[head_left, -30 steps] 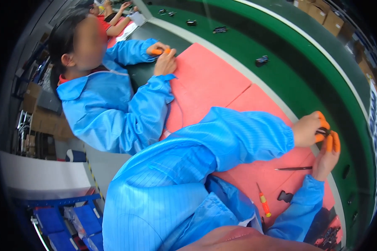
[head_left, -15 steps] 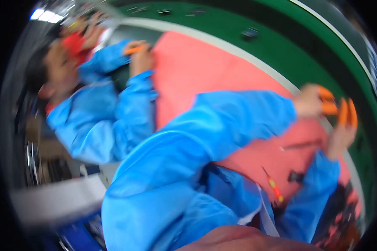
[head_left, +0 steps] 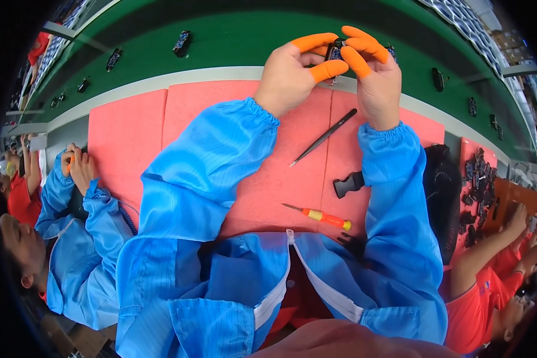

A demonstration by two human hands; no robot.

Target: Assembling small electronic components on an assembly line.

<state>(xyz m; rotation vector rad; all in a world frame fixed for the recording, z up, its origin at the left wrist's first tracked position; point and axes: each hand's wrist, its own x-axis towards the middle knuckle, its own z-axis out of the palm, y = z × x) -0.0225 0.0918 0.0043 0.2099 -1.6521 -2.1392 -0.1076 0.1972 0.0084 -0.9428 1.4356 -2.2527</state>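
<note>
Above the far edge of the pink foam mat (head_left: 268, 185), both of my hands meet around a small black-and-blue circuit board module (head_left: 335, 51). My left hand (head_left: 286, 77) pinches it from the left, with orange finger cots on thumb and finger. From the right, my right hand (head_left: 380, 83) closes its orange-capped fingers and thumb on the same module, hiding part of it. Black tweezers (head_left: 323, 138) lie slantwise on the mat below my hands. Nearer to me is a screwdriver (head_left: 322, 217) with an orange-red and yellow handle. A black plastic buckle (head_left: 347, 185) rests beside my right sleeve.
Beyond the mat runs a green conveyor belt (head_left: 232, 42) carrying several spaced modules, with a pale rail (head_left: 215, 74) along its near edge. A co-worker in blue (head_left: 89, 256) sits at the left. At the right are a black bag-like item (head_left: 441, 197), piled dark parts (head_left: 476, 185) and a person in red (head_left: 483, 304).
The view has swung round and levelled, from blurred to sharp. My hands, earlier at the picture's right and slightly apart, now come together on the module at the upper middle.
</note>
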